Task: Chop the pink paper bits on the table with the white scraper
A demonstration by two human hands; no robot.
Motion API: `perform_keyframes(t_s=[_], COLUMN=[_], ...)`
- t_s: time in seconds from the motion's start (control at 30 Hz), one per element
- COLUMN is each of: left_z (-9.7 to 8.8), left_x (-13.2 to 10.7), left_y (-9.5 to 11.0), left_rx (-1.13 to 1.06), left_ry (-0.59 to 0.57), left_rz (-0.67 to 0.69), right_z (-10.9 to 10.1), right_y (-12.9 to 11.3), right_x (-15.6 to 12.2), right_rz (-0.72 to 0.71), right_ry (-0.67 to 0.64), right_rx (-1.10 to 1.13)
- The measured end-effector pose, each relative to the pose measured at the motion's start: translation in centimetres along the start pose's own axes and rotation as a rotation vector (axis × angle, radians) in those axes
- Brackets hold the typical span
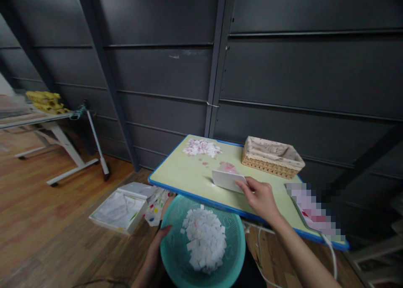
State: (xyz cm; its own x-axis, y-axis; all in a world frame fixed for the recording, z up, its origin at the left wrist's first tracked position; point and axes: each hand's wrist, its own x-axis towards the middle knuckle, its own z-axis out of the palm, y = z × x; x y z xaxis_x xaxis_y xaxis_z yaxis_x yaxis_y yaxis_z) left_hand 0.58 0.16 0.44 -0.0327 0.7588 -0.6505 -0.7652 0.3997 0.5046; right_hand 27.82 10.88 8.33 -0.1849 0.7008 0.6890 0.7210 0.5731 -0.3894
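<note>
My right hand (pixel 260 195) is closed on a flat white rectangular plate (pixel 227 180), possibly a scraper, tilted over the pale yellow tabletop (pixel 179 166). A pinkish wet patch (pixel 228 167) lies just behind the plate. My left hand (pixel 159 242) grips the rim of a teal plastic colander (pixel 234 254), below the table's front edge at my lap. Inside the colander is a heap of small white paper-like pieces (pixel 206 239). Another spread of white pieces with pink tints (pixel 202 148) lies at the table's far left.
A cloth-lined wicker basket (pixel 272 166) stands at the back right of the table. A pixelated device (pixel 315 214) with a white cable lies on the right end. An open white box (pixel 121 208) rests on the floor. Dark metal panels (pixel 163 69) rise behind.
</note>
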Motion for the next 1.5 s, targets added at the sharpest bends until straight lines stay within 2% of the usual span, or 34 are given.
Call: perform_keyframes(t_s=[0.17,0.3,0.43,0.7,0.97,1.23,1.4,1.5], left_z=[-0.4,-0.4,-0.1,0.6,-0.3,-0.4,-0.7,-0.7], left_x=[0.1,0.2,-0.1,-1.0,0.0,0.1,0.6,0.8], left_y=[0.1,0.1,0.3,0.5,0.0,0.0,-0.4,-0.7], left_rx=[0.021,0.024,0.043,0.067,0.047,0.051,0.069,0.072], left_ry=[0.048,0.052,0.072,0.055,0.000,0.032,0.026,-0.029], left_rz=[0.006,-0.012,0.038,0.003,0.028,0.038,0.024,0.043], right_z=[-0.3,0.4,1.1,1.9,1.2,-0.2,0.2,0.5], right_y=[0.3,1.0,1.2,1.0,0.8,0.2,0.5,0.4], right_x=[0.1,0.5,0.6,0.2,-0.1,-1.1,-1.6,-2.2], right_rz=[0.070,0.130,0.150,0.123,0.048,0.069,0.097,0.049], right_ry=[0.035,0.077,0.109,0.081,0.089,0.054,0.106,0.086], right_rx=[0.012,0.025,0.021,-0.017,-0.099,-0.002,0.018,0.052])
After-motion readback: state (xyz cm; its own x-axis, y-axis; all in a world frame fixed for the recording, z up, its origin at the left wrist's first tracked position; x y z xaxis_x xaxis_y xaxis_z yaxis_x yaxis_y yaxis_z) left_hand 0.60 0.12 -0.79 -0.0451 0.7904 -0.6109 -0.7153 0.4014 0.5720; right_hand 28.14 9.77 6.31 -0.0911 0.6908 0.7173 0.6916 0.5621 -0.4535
